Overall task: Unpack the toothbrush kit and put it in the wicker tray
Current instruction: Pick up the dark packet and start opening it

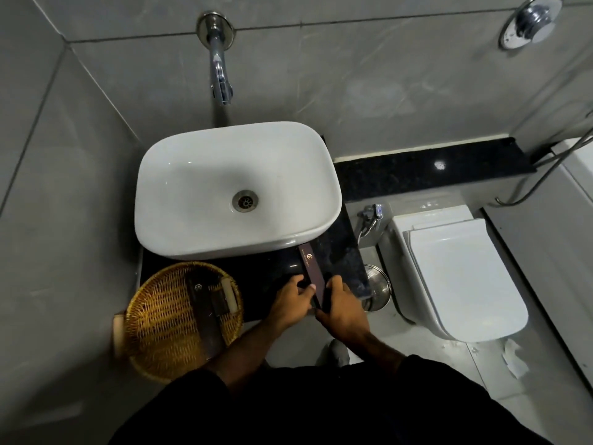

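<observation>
The left hand and right hand both grip the near end of a long dark brown cardboard toothbrush kit box on the black stone tabletop, just beside the white ceramic basin. The round golden wicker tray sits left of the basin's front, holding similar dark boxes.

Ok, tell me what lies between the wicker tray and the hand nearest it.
Only bare black countertop separates the wicker tray from the left hand in the head view; that hand grips the dark box.
</observation>
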The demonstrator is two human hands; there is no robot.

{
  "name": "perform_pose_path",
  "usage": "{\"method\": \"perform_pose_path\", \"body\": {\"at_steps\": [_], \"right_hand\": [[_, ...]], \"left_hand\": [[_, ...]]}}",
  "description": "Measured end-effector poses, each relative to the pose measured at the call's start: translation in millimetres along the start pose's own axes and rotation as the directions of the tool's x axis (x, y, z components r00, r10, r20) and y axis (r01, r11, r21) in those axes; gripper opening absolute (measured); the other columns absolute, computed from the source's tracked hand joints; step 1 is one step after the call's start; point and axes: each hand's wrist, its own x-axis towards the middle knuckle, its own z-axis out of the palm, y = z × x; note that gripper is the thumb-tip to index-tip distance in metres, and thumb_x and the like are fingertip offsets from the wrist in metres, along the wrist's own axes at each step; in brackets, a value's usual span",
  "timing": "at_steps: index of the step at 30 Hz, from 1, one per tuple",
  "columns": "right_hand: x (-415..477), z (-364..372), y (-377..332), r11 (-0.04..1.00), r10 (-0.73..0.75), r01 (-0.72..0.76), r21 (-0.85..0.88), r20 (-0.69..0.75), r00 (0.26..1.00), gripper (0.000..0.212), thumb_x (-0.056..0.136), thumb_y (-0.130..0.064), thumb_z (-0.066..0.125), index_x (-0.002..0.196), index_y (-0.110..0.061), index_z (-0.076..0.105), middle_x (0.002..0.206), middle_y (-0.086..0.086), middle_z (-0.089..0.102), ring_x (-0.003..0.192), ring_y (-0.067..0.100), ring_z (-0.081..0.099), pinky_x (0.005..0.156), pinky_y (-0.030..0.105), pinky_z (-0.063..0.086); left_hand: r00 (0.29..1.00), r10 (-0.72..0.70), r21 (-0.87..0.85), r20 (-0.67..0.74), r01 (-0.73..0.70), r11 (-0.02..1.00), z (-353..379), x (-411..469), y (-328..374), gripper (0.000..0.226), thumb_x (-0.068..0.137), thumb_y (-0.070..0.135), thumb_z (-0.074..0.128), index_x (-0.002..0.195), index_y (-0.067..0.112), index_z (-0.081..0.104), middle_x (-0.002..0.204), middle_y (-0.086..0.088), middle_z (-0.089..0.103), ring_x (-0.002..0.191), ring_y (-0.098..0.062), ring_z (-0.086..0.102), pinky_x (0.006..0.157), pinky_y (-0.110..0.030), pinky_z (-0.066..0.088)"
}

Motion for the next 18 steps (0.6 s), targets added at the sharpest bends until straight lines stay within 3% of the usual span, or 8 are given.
{"method": "perform_pose_path", "body": {"at_steps": [2,3,7,8,10,12,14,18], "right_hand": [[-8.2,-6.6,8.6,0.999,-0.044,0.044,0.020,0.004,0.999,0.052,0.081,-0.030,0.076,0.115,-0.021,0.038,0.111,0.007,0.067,0.099,0.030,0.071,0.074,0.034,0.052],[-15.7,-11.6,13.4,0.998,-0.064,0.064,0.028,0.013,0.998,0.051,0.081,-0.030,0.076,0.113,-0.025,0.038,0.111,0.003,0.070,0.097,0.028,0.072,0.071,0.030,0.049],[-57.7,-35.4,30.0,0.995,-0.090,0.088,0.052,0.039,0.995,0.052,0.084,-0.036,0.078,0.116,-0.038,0.037,0.120,-0.008,0.073,0.100,0.020,0.075,0.081,0.029,0.058],[-68.2,-42.8,33.2,0.995,-0.078,0.077,0.063,0.012,0.997,0.052,0.084,-0.038,0.078,0.116,-0.041,0.037,0.120,-0.010,0.072,0.098,0.017,0.074,0.083,0.028,0.058],[-87.1,-60.4,35.9,0.987,-0.038,0.052,0.153,-0.094,0.995,0.057,0.082,-0.037,0.082,0.112,-0.051,0.035,0.114,-0.014,0.072,0.095,0.007,0.071,0.078,0.013,0.055],[-101.1,-78.3,29.1,0.953,-0.015,0.090,0.289,-0.253,0.967,0.064,0.076,-0.034,0.090,0.108,-0.056,0.039,0.102,-0.022,0.074,0.093,-0.003,0.071,0.073,0.000,0.050],[-109.5,-94.7,16.1,0.909,-0.022,0.180,0.375,-0.389,0.921,0.065,0.073,-0.035,0.092,0.111,-0.055,0.043,0.106,-0.034,0.070,0.099,-0.012,0.068,0.078,-0.007,0.044],[-106.8,-120.6,-15.0,0.860,-0.116,0.334,0.385,-0.491,0.863,0.063,0.074,-0.040,0.091,0.116,-0.054,0.047,0.106,-0.022,0.071,0.099,-0.010,0.069,0.079,-0.001,0.049]], "left_hand": [[0.998,-0.056,-0.189,-0.010,0.054,0.981,-0.3,-1.1,4.7,0.049,0.102,0.034,0.050,0.147,0.014,0.041,0.116,-0.009,0.063,0.088,-0.023,0.067,0.065,-0.031,0.058],[0.997,-0.080,-0.278,-0.016,0.072,0.958,-1.6,-0.9,8.0,0.047,0.103,0.037,0.048,0.143,0.015,0.045,0.116,-0.008,0.062,0.091,-0.023,0.066,0.064,-0.029,0.057],[0.986,-0.169,-0.579,-0.011,0.132,0.805,-12.4,-0.4,25.4,0.026,0.100,0.044,0.051,0.117,0.025,0.057,0.113,-0.007,0.070,0.104,-0.032,0.068,0.083,-0.043,0.057],[0.986,-0.167,-0.604,-0.003,0.132,0.786,-14.4,1.1,28.8,0.022,0.099,0.042,0.053,0.114,0.026,0.059,0.107,-0.006,0.072,0.100,-0.031,0.070,0.083,-0.043,0.057],[0.985,-0.170,-0.612,0.022,0.148,0.777,-15.6,1.8,33.5,0.021,0.096,0.034,0.060,0.114,0.023,0.064,0.094,-0.004,0.072,0.089,-0.025,0.070,0.074,-0.037,0.055],[0.980,-0.175,-0.618,0.093,0.195,0.762,-11.9,-1.3,36.0,0.019,0.096,0.034,0.060,0.099,0.018,0.069,0.090,-0.004,0.070,0.084,-0.019,0.068,0.067,-0.034,0.052],[0.968,-0.186,-0.635,0.170,0.252,0.730,-3.6,-7.0,34.7,0.024,0.097,0.035,0.059,0.086,0.016,0.067,0.086,-0.004,0.069,0.080,-0.019,0.066,0.065,-0.032,0.052],[0.924,-0.224,-0.631,0.309,0.375,0.679,14.4,-19.4,35.0,0.022,0.098,0.033,0.055,0.087,0.016,0.065,0.065,-0.001,0.071,0.053,-0.014,0.065,0.042,-0.015,0.044]]}}
